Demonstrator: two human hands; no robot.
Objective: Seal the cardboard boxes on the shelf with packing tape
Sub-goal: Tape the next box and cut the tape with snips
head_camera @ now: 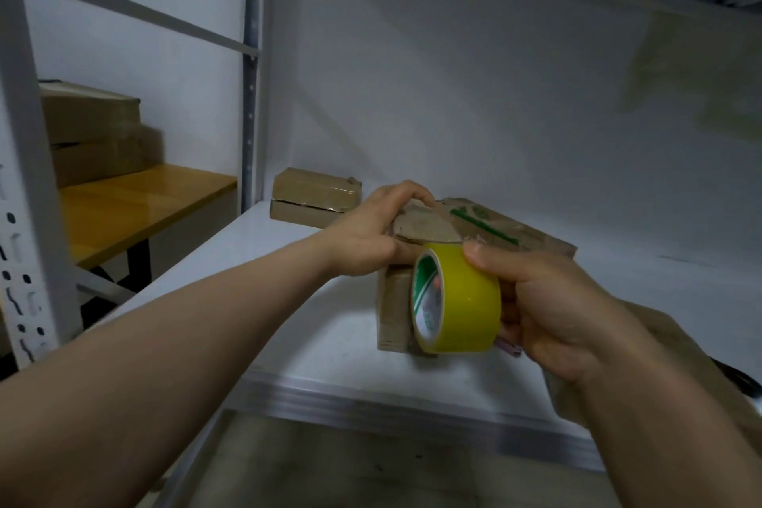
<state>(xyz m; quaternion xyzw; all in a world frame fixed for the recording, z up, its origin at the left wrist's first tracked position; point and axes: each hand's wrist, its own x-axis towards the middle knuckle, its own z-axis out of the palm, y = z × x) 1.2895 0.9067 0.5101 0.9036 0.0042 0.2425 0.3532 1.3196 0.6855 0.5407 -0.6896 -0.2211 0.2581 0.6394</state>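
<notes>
On the white shelf (297, 293): a worn cardboard box (515, 239) with green print sits mid-shelf, near the front edge.
Tape roll (466, 301): yellow, held upright against the box's near side.
Right hand (548, 301): clasps the roll, thumb on its top, fingers wrapped behind.
Left hand (371, 235): fingers curl over the torn flap at the box's top corner, holding it down.
Progress: sealing of this box looks only just begun; no laid strip can be made out along its top.
Small boxes (313, 198): two stacked at the shelf's back left; the upper looks glossy with tape, the lower's state is unclear.
Far left: more boxes (95, 136) on a yellow counter (144, 202), too blurred to judge.
</notes>
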